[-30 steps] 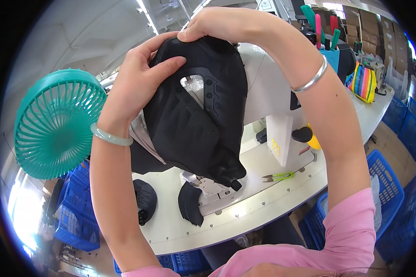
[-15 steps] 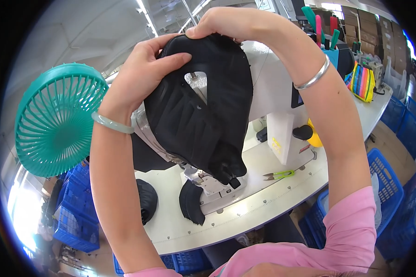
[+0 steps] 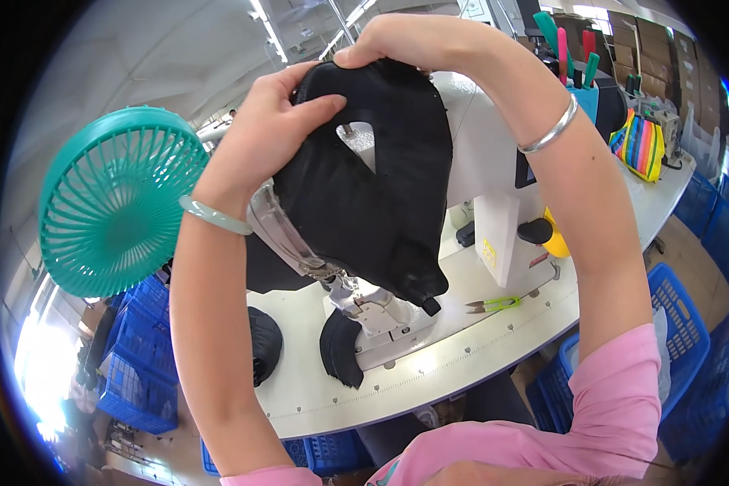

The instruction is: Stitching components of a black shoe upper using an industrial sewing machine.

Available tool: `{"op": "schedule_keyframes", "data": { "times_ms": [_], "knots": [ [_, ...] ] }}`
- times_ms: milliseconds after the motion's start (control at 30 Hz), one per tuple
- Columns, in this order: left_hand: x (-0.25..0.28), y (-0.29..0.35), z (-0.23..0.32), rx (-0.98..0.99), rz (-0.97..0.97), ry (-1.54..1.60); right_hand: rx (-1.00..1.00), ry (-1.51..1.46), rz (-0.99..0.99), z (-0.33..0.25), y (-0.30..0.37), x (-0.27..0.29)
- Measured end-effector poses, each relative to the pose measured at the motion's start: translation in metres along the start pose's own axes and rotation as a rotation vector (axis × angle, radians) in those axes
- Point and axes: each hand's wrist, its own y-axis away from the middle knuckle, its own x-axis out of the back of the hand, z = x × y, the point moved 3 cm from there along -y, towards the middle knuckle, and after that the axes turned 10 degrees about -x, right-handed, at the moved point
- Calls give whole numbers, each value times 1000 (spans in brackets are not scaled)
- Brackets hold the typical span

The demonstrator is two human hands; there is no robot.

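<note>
A black padded fabric piece (image 3: 405, 170), looped round a narrow opening, hangs raised in front of the sewing machine (image 3: 470, 113). My left hand (image 3: 279, 121) is closed on its upper left edge, thumb on the near face. Along the top edge my right hand (image 3: 385, 40) grips it too; most of those fingers are hidden behind the cloth. The piece tapers to a small dark tab at its lower end, above the machine's bed. Below, a curved black fabric piece (image 3: 342, 348) lies beside the machine's sewing area, and a rounded black piece (image 3: 265, 344) rests farther left.
Green-handled thread snips (image 3: 494, 305) lie on the white table (image 3: 429, 389), right of the sewing area. A green fan (image 3: 121, 202) stands at left. Blue crates (image 3: 676, 332) flank the table. At the back right are a striped pouch (image 3: 640, 146) and a holder of coloured-handled tools (image 3: 585, 101).
Creases on the held black piece have smoothed out, and its lower end has shifted slightly right. Both hands keep their grip. The whole view has moved a little.
</note>
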Motion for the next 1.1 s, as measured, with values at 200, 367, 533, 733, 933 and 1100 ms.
{"op": "schedule_keyframes", "data": {
  "times_ms": [200,367,533,733,933,1100],
  "knots": [
    [0,-2,2,-70,6,-236,44,17,45,0,-6,-2],
    [-7,14,19,-198,164,-203,278,-77,6,-13,23,16],
    [-14,62,41,-84,263,298,320,-383,-265,-18,71,5],
    [-54,149,17,141,214,660,147,-671,-502,28,135,-93],
    [-86,221,-30,378,324,896,-313,-1088,-853,79,152,-177],
    [-95,253,-45,478,380,901,-323,-1092,-925,98,157,-215]
  ]
}}
